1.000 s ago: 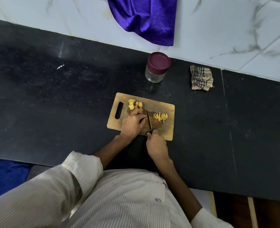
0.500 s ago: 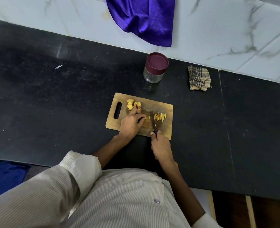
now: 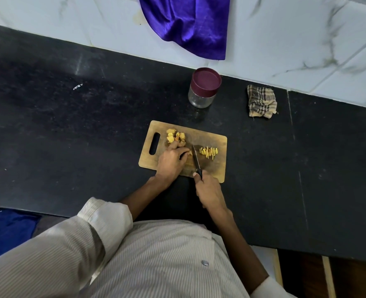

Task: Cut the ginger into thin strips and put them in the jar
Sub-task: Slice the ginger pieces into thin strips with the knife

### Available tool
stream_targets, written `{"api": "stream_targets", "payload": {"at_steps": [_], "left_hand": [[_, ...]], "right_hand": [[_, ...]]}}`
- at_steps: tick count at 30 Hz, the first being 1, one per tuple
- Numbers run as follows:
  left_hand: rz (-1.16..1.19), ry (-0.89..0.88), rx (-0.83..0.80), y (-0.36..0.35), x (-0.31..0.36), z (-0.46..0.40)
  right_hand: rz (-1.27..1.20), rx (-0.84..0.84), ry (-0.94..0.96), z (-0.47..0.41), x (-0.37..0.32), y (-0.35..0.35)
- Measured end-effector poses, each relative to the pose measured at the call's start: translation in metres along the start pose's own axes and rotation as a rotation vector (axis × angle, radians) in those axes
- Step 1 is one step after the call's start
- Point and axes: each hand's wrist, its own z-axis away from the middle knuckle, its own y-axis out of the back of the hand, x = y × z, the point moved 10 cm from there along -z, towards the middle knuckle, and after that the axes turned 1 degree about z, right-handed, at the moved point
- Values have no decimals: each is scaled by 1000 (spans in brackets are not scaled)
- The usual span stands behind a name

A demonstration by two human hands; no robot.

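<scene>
On the cutting board (image 3: 217,138) the left hand (image 3: 172,161) curled its fingers over a ginger piece (image 3: 190,152); the right hand (image 3: 208,191) gripped the knife (image 3: 197,159); cut strips (image 3: 208,152) looked light, best pinched; the jar (image 3: 203,88) stood lidded beyond.

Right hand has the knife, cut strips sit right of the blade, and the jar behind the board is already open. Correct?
Not quite: the jar still has its maroon lid on, as the head view shows. The right hand does hold the knife, and the cut strips lie right of the blade.
</scene>
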Motion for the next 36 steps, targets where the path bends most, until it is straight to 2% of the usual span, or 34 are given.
{"api": "stream_targets", "payload": {"at_steps": [13, 19, 24, 36], "left_hand": [[-55, -43, -16, -2, 3, 2], [-182, -146, -77, -9, 18, 14], [-267, -122, -122, -12, 23, 13], [-248, -141, -99, -9, 23, 15]], "right_hand": [[128, 5, 35, -7, -3, 0], [190, 8, 36, -8, -6, -1], [231, -12, 16, -6, -4, -2], [179, 50, 5, -1, -2, 1]]}}
